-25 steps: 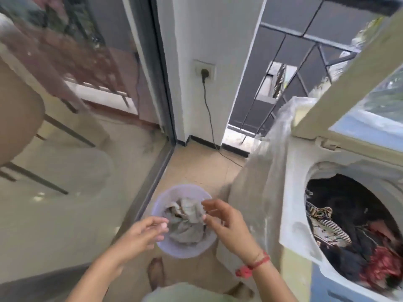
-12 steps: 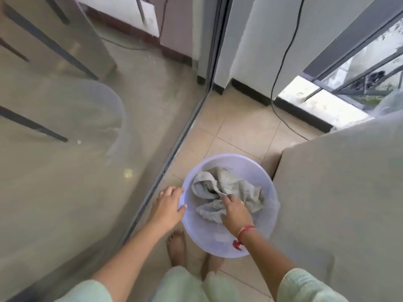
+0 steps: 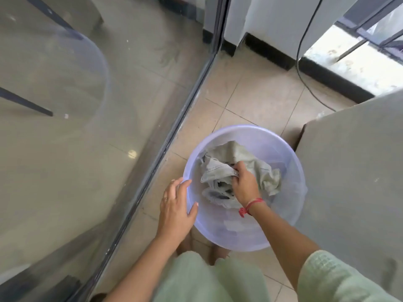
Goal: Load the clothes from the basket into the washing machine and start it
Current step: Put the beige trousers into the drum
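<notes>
Your right hand (image 3: 245,186) reaches into the basket (image 3: 290,162) on the floor, fingers clenched on the grey clothes (image 3: 235,158). Your left hand (image 3: 175,205) rests fingers-relaxed on its rim.

clothes (image 3: 237,168) in basket (image 3: 290,171), glass door (image 3: 87,127) left of it

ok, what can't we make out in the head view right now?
Head view:
- Washing machine: only a grey side shows, cut off by the right edge; opening and controls out of frame.
- Grey-green cloth: crumpled, partly under the right hand; number of pieces unclear.
- Right fingertips: buried in the cloth.
- Basket floor: partly hidden by the cloth and forearm.
- Cable: upper end cut by the top edge.
</notes>
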`<state>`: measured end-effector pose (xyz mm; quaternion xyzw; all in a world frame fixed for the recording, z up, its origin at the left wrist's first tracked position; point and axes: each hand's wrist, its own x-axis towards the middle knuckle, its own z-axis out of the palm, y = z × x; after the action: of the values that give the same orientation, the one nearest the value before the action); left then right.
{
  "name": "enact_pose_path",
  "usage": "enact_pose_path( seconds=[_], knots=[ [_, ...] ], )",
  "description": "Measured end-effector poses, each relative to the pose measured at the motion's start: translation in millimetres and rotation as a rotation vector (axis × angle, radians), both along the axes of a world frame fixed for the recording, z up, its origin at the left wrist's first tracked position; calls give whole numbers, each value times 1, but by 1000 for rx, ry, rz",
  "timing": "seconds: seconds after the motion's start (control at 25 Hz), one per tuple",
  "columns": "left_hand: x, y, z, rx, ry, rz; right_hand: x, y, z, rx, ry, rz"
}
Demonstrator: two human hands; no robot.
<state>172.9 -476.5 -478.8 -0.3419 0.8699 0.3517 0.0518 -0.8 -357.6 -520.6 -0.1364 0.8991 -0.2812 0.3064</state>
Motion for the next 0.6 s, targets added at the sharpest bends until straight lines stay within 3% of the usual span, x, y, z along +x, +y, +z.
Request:
enact_pose_path(
  seconds=[0.12,0.36,0.44,0.6],
  knots=[
    [-18,2,50,91,-127,-16,18,31,95,-187,12,-260],
    [-49,14,177,220,-278,-267,12,35,347,-688,120,-440],
    [-58,21,219,241,-190,-283,2,39,435,-873,173,-470],
    [-89,35,299,298,201,-272,-8,63,561,-1091,237,-444]
  ],
)
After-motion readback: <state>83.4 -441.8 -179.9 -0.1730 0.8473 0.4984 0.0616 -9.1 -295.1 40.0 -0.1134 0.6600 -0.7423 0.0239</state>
